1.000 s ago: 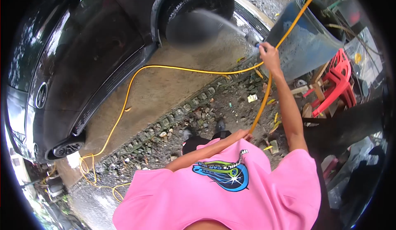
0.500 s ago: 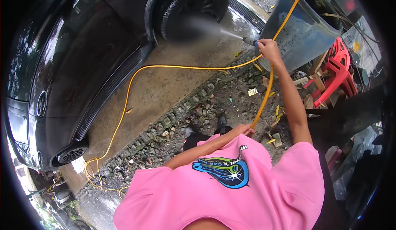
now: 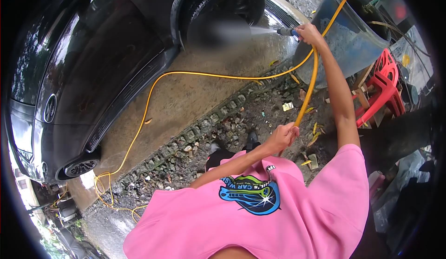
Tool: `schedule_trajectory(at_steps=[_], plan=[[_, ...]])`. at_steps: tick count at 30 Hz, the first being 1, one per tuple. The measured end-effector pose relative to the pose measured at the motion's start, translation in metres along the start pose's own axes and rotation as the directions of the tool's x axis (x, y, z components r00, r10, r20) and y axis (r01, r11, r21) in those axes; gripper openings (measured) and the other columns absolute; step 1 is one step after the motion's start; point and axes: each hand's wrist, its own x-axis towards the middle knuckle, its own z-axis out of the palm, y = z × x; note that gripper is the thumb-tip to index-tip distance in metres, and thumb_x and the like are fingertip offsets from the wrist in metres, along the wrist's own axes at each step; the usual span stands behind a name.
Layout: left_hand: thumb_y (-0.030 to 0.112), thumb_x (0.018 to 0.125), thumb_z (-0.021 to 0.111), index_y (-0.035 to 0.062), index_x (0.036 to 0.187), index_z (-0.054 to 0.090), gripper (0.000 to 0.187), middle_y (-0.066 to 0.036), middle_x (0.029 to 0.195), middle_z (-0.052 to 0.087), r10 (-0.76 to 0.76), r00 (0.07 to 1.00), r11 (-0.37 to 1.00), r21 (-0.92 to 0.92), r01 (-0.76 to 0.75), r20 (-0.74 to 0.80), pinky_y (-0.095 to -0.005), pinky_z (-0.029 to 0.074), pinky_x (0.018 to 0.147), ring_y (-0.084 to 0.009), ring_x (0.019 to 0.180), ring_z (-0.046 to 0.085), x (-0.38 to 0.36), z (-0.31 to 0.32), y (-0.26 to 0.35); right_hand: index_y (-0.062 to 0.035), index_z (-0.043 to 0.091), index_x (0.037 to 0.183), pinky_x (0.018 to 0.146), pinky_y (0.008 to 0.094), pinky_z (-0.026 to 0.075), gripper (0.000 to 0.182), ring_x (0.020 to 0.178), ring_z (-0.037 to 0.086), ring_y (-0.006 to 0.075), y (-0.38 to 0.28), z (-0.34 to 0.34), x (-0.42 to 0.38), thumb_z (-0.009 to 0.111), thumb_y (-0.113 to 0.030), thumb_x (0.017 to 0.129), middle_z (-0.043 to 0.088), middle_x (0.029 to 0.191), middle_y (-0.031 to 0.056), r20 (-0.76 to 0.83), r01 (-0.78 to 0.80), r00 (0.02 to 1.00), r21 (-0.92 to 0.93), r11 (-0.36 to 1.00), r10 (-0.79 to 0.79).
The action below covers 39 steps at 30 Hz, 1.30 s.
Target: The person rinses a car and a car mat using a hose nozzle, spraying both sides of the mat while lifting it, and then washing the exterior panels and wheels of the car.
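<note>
My right hand (image 3: 309,34) is closed round a hose spray nozzle (image 3: 288,31) with a dark tip and a blue part. Water (image 3: 263,30) shoots leftward from it at the wheel (image 3: 251,1) of a black car (image 3: 102,50); a blurred patch hides part of that wheel. Lower down, in front of my pink shirt, my left hand (image 3: 282,138) is wrapped around the thick yellow hose (image 3: 307,96). The hose rises from it to the right hand. A thinner yellow hose (image 3: 204,74) runs across the wet concrete beside the car.
A large bluish drum (image 3: 346,50) stands just right of the nozzle. Beyond it are a red plastic chair (image 3: 383,89) and pieces of wood. A row of rough stones (image 3: 204,124) edges the concrete, with gravel and fallen leaves alongside.
My right hand and the nozzle have shifted up and slightly right, and the spray is now more level. My left hand has lifted away from the shirt, holding the hose.
</note>
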Motion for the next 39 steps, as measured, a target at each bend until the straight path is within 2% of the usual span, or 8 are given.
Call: schedule_trajectory(at_steps=[6,26,28,29,31,32,35,39], plan=[[0.035,0.096,0.035,0.0032,0.079,0.049,0.038,0.000,0.048,0.045,-0.048,0.999,0.999,0.009,0.048,-0.026,-0.0252,0.037,0.042,-0.0082,0.042,0.046,0.000,0.007,0.006,-0.0045,0.063,0.106,0.038,0.0231,0.036,0.030,0.046,0.046,0.0065,-0.002,0.006,0.002,0.051,-0.022,0.085,0.058,0.062,0.0025,0.070,-0.039,0.997,0.080,0.996,0.034],[0.025,0.096,0.035,0.0028,0.082,0.049,0.030,0.001,0.048,0.040,-0.026,0.995,0.997,0.064,0.033,-0.099,-0.0249,0.034,0.041,-0.0078,0.041,0.042,-0.002,0.001,-0.010,-0.0060,0.065,0.103,0.040,0.0236,0.039,0.028,0.044,0.047,0.0078,0.009,0.028,0.010,0.052,-0.022,0.084,0.059,0.061,0.0026,0.061,-0.052,0.997,0.099,0.994,0.046],[0.027,0.096,0.035,0.0030,0.082,0.049,0.031,0.001,0.048,0.040,-0.043,0.992,0.998,0.038,0.048,-0.115,-0.0244,0.034,0.041,-0.0077,0.042,0.041,-0.003,-0.003,-0.015,-0.0052,0.065,0.101,0.039,0.0236,0.039,0.028,0.044,0.047,0.0074,0.016,0.022,0.003,0.053,-0.024,0.084,0.058,0.060,0.0028,-0.268,-0.048,0.957,0.243,0.969,0.114],[0.028,0.096,0.035,0.0032,0.082,0.049,0.032,0.002,0.048,0.040,-0.067,0.989,0.998,0.012,0.069,-0.131,-0.0239,0.033,0.042,-0.0076,0.042,0.040,-0.003,-0.005,-0.014,-0.0052,0.065,0.101,0.039,0.0236,0.039,0.028,0.044,0.047,0.0074,0.019,0.015,-0.003,0.053,-0.024,0.084,0.058,0.060,0.0028,-0.274,-0.040,0.956,0.238,0.970,0.106],[0.030,0.096,0.036,0.0035,0.082,0.049,0.033,0.002,0.050,0.041,-0.060,0.988,0.998,0.020,0.063,-0.145,-0.0236,0.033,0.043,-0.0074,0.044,0.040,-0.007,-0.005,-0.014,-0.0048,0.066,0.098,0.049,0.0274,0.046,0.029,0.048,0.055,0.0126,0.022,0.004,-0.016,0.053,-0.025,0.082,0.060,0.059,0.0064,-0.534,-0.016,0.833,0.240,0.971,0.146],[0.032,0.096,0.037,0.0037,0.082,0.049,0.034,0.002,0.051,0.041,-0.066,0.986,0.997,0.029,0.071,-0.154,-0.0234,0.032,0.044,-0.0072,0.046,0.040,-0.012,-0.003,-0.014,-0.0048,0.066,0.098,0.049,0.0274,0.046,0.029,0.048,0.055,0.0126,0.020,0.005,-0.019,0.053,-0.025,0.082,0.060,0.059,0.0064,-0.532,-0.014,0.835,0.238,0.971,0.142],[0.037,0.095,0.038,0.0044,0.081,0.049,0.037,0.002,0.054,0.041,-0.004,0.999,1.000,0.023,0.005,-0.047,-0.0242,0.031,0.045,-0.0069,0.049,0.039,-0.020,0.017,-0.016,-0.0054,0.066,0.099,0.047,0.0267,0.045,0.030,0.048,0.055,0.0117,0.010,0.007,-0.032,0.053,-0.027,0.083,0.058,0.056,0.0055,-0.175,0.063,0.984,0.230,0.971,-0.023],[0.036,0.095,0.039,0.0044,0.078,0.049,0.037,0.002,0.054,0.041,-0.019,0.990,1.000,0.007,0.020,-0.140,-0.0254,0.031,0.045,-0.0071,0.049,0.038,-0.015,0.018,-0.018,-0.0048,0.066,0.097,0.045,0.0274,0.044,0.030,0.048,0.056,0.0118,0.012,-0.008,-0.044,0.052,-0.027,0.083,0.057,0.055,0.0055,-0.404,-0.062,0.901,0.241,0.969,0.158]])
